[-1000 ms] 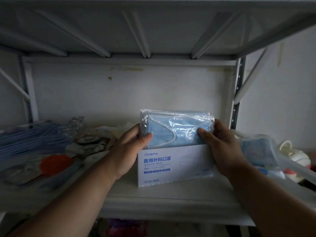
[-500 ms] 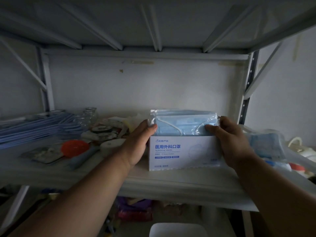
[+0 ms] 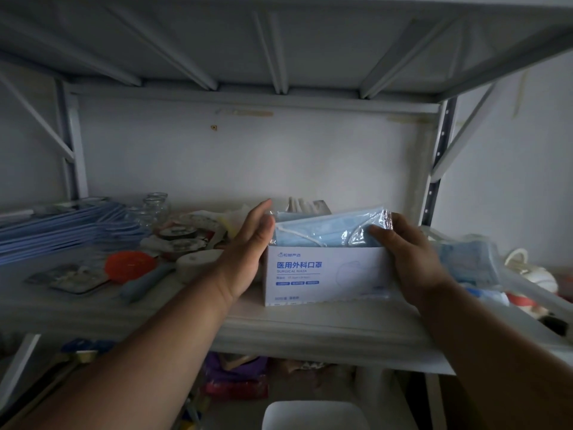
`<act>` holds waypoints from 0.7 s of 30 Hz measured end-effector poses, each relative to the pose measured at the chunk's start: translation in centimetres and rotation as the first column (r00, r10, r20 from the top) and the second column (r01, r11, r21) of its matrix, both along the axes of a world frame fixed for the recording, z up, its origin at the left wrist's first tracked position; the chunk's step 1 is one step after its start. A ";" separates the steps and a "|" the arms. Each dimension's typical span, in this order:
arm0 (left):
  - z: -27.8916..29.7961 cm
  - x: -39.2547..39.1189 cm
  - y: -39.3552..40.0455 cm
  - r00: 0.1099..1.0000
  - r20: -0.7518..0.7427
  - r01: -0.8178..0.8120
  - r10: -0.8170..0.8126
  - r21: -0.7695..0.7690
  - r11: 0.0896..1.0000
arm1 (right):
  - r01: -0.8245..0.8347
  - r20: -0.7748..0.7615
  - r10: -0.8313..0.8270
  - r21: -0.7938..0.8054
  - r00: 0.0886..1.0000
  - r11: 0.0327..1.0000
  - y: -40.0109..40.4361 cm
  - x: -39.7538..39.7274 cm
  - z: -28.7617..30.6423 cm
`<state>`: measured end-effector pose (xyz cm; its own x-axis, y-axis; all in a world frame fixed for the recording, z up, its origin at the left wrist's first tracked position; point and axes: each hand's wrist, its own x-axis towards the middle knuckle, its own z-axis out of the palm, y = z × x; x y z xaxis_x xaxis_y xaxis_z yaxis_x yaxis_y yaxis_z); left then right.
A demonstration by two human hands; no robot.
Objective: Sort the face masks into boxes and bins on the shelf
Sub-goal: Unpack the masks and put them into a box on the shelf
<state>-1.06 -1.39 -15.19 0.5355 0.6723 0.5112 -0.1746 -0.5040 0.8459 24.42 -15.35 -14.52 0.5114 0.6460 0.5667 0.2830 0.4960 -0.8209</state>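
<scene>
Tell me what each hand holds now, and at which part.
The right hand pinches the plastic pack of blue masks at its right end. The left hand holds nothing; its fingers are straight beside the box.

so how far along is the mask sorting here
Partly done. A pack of blue masks sits in the white box but sticks out above its rim. In hand: the right hand pinches the pack's right end, while the left hand is open at the box's left side. Left: a bag of masks to the right and blue masks stacked at far left.
</scene>
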 end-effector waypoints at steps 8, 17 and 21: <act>0.3 -0.5 -0.2 1.000 -0.006 0.024 -0.024 0.206 0.978 | -0.048 0.017 0.048 0.014 0.999 0.999 -0.3 -0.5 0.2; -0.2 -0.2 -0.2 0.994 -0.007 -0.102 0.112 0.366 0.925 | -0.055 0.024 0.055 0.004 0.998 0.998 -0.1 -0.1 0.0; 0.0 -0.1 -0.7 0.992 0.030 -0.124 0.123 0.428 0.895 | -0.117 -0.036 0.117 0.005 0.992 0.993 -0.9 -0.5 0.3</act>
<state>-1.18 -2.12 -15.24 0.4609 0.4487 0.7657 -0.0895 -0.8349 0.5431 23.88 -16.22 -14.18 0.4523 0.7011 0.5512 0.1931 0.5264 -0.8280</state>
